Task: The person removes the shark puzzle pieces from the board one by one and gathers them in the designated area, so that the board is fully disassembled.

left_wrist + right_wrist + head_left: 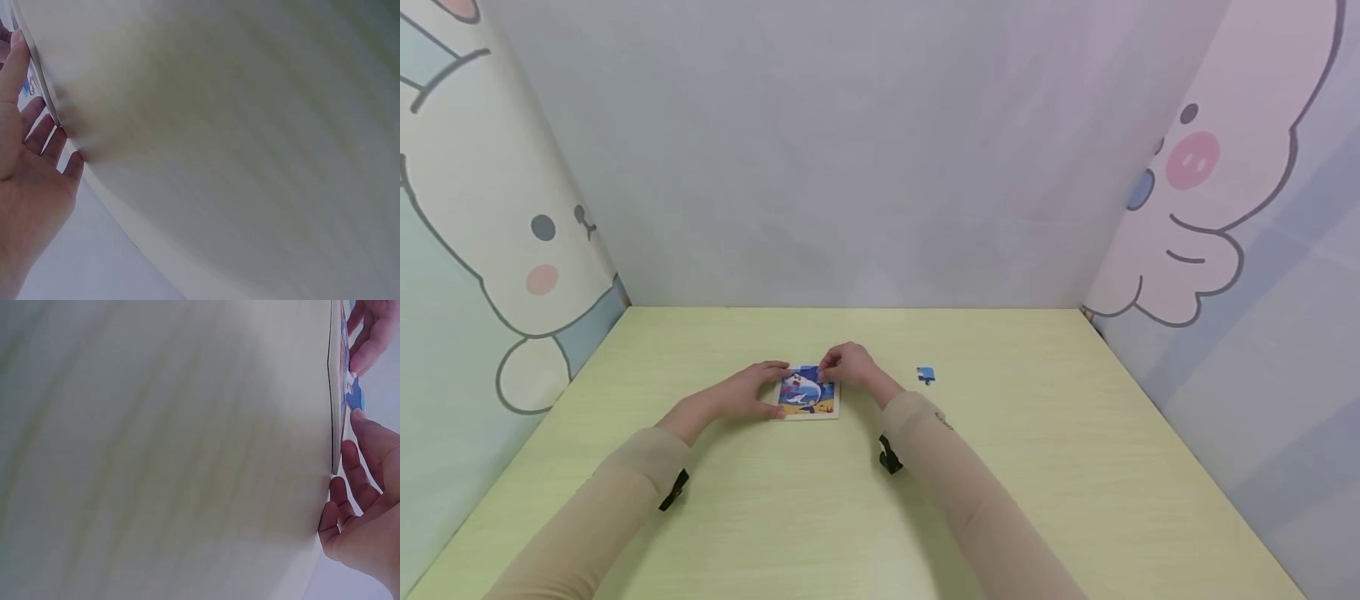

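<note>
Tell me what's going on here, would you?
A person is working on a small picture puzzle with bare hands on a pale yellow table. The left hand rests at the puzzle's left edge, fingers toward the far corner and thumb at the near one. The right hand pinches a blue piece over the puzzle's far right part. Another blue piece lies loose on the table, to the right of the puzzle.
</note>
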`<state>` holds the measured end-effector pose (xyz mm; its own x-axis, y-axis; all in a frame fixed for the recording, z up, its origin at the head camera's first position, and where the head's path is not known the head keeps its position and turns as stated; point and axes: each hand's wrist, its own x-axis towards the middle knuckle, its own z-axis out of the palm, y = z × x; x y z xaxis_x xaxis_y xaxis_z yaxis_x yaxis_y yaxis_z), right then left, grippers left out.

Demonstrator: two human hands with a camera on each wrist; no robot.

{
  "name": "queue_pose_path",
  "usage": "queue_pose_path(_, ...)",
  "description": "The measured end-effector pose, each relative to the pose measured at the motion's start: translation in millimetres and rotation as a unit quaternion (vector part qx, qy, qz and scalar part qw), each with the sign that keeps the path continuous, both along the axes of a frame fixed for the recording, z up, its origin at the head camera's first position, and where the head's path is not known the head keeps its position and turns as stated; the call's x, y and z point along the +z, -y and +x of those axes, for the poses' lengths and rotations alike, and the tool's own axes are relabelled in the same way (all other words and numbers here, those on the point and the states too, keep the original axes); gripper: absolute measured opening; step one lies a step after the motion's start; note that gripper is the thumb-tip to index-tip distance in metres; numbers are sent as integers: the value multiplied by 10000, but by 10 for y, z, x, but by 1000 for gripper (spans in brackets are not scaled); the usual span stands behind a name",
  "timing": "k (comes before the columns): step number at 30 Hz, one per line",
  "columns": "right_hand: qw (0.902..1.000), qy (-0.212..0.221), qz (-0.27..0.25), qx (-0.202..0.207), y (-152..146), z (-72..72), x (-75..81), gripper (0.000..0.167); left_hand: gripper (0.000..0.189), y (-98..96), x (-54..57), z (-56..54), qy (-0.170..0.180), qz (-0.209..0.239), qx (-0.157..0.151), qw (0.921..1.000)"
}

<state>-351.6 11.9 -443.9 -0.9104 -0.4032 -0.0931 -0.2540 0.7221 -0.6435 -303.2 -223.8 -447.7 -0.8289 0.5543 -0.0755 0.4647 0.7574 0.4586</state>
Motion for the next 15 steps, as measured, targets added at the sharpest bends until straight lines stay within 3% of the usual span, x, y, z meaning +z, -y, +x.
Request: queue_pose_path(15, 9990, 21, -423, -152, -23, 1, -2, 11, 80, 6, 6, 5, 1, -14, -15, 10000)
